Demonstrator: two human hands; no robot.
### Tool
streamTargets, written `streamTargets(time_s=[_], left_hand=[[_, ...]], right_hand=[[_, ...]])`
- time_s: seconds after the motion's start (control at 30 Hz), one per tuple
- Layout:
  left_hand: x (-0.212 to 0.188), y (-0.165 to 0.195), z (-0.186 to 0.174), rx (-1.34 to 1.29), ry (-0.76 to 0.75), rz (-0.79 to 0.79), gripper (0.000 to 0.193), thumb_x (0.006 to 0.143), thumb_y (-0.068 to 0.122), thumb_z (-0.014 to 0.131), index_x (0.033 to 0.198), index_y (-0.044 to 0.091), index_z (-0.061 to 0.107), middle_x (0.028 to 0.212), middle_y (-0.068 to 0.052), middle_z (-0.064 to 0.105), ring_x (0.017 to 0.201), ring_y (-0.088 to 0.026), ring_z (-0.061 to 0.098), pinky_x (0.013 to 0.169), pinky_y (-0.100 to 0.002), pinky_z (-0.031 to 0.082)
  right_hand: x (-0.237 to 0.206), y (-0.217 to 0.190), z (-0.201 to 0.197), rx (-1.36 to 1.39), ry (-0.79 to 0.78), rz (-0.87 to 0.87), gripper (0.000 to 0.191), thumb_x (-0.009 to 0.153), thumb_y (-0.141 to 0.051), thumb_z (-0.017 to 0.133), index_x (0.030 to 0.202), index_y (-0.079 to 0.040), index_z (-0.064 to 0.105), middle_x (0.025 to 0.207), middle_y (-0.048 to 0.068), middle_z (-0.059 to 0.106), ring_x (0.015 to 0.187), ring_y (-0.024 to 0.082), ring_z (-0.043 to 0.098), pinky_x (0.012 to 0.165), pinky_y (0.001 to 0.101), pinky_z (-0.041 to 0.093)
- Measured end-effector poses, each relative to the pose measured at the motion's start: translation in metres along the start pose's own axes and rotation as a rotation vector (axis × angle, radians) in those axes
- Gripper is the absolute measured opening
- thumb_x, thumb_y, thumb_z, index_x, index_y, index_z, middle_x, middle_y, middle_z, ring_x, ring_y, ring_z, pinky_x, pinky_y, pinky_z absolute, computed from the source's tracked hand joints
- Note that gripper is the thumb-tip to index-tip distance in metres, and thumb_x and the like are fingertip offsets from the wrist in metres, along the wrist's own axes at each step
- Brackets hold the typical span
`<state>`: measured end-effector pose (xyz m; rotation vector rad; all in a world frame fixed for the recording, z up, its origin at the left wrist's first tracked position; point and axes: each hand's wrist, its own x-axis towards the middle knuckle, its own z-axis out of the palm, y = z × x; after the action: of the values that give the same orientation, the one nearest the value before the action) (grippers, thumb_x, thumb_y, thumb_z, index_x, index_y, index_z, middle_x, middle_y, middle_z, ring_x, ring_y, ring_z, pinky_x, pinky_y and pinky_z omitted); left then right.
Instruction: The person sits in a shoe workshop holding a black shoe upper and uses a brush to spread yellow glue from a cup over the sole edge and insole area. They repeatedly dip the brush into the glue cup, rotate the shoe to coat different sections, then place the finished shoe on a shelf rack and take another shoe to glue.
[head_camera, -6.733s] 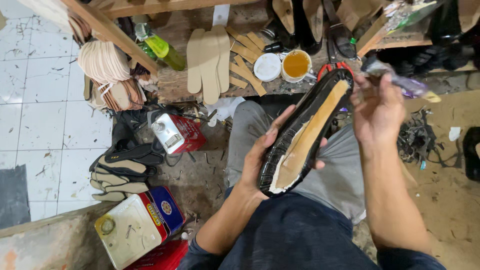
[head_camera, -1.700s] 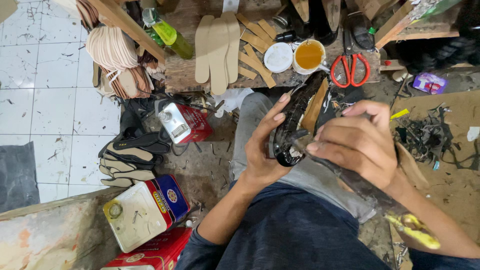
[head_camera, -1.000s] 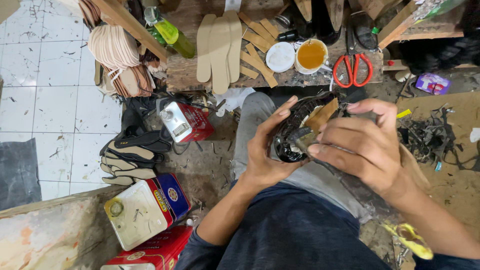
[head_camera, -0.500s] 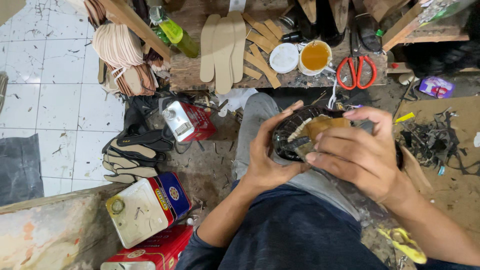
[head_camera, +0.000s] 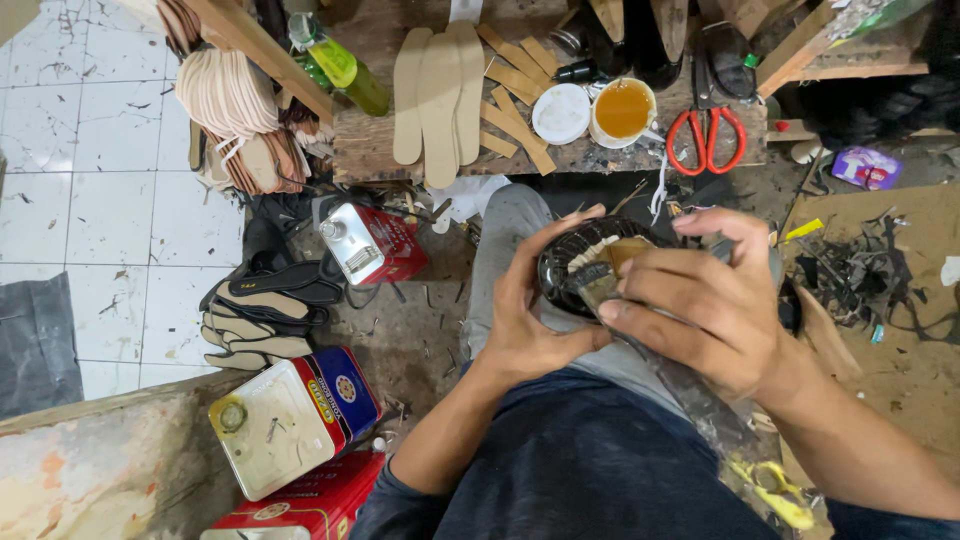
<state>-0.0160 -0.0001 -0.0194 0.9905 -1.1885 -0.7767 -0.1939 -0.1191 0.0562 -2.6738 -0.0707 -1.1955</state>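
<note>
- Since approx 7 s ago: shoe upper (head_camera: 590, 262) went from held up long and nearly upright, tan inside showing, to lying low on the lap w/ its end toward the camera; right hand (head_camera: 715, 310) came down from up high at the side to lie over it. Over the last half sec almost no change, both hands stay clamped on it.
- Head view, hands: left hand (head_camera: 525, 315) cups the black shoe upper from the left side, thumb and fingers curled round its rim, gripping. Right hand is closed over the upper's right side and top, fingers bent and pressing down on the tan lining; can't tell if it also pinches smth small underneath.
- Head view, thing: shoe upper sits between both hands, over the knees in grey trousers (head_camera: 505, 225), just below the wooden bench (head_camera: 600, 155).
- Head view, bench: red-handled scissors (head_camera: 706, 140), cup of amber glue (head_camera: 623, 110), white lid (head_camera: 561, 113) beside it, tan insole cut-outs (head_camera: 438, 95) laid side by side.
- Head view, floor left: stack of insoles (head_camera: 235, 100), pile of black-and-tan soles (head_camera: 265, 315), small red can (head_camera: 370, 245), square tin w/ cream lid (head_camera: 290, 420).
- Head view, right: black scraps (head_camera: 855, 275) on brown board.
</note>
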Motion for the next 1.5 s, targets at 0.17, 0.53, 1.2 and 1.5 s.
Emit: streamTargets(time_s=[0.17,0.53,1.2,1.5], left_hand=[[0.0,0.005,-0.001,0.009,-0.013,-0.028,0.101,0.074,0.007,0.095,0.157,0.002,0.037,0.156,-0.019,0.052,0.143,-0.024,0.055,0.123,-0.036,0.046],[0.002,0.011,-0.009,0.136,-0.085,-0.06,0.104,0.076,0.017,0.093,0.161,-0.003,0.037,0.145,-0.017,0.062,0.132,-0.022,0.065,0.117,-0.033,0.05],[-0.015,-0.009,-0.008,0.007,-0.032,-0.079,0.089,0.095,0.042,0.065,0.161,-0.009,0.033,0.148,-0.017,0.06,0.136,-0.023,0.059,0.123,-0.033,0.041],[-0.028,-0.029,-0.014,-0.226,-0.016,-0.293,0.093,0.094,0.041,0.069,0.166,-0.007,0.037,0.095,-0.003,0.058,0.067,-0.006,0.049,0.07,-0.022,0.041]], right_hand=[[-0.001,0.0,0.0,-0.014,0.025,0.011,0.018,0.093,-0.013,0.074,0.11,-0.01,0.072,0.109,0.003,0.07,0.106,0.023,0.07,0.103,0.0496,0.039],[-0.002,0.003,0.001,-0.047,0.013,-0.027,0.022,0.09,-0.014,0.07,0.11,-0.008,0.073,0.108,0.007,0.069,0.103,0.026,0.071,0.1,0.0511,0.041],[0.009,0.001,-0.003,-0.148,0.01,0.025,0.021,0.087,-0.013,0.071,0.108,-0.009,0.074,0.102,0.005,0.07,0.099,0.023,0.07,0.1,0.0494,0.04],[0.017,0.006,-0.004,-0.104,0.086,0.056,0.03,0.087,-0.024,0.062,0.107,-0.004,0.072,0.099,0.008,0.07,0.097,0.026,0.071,0.098,0.0482,0.04]])
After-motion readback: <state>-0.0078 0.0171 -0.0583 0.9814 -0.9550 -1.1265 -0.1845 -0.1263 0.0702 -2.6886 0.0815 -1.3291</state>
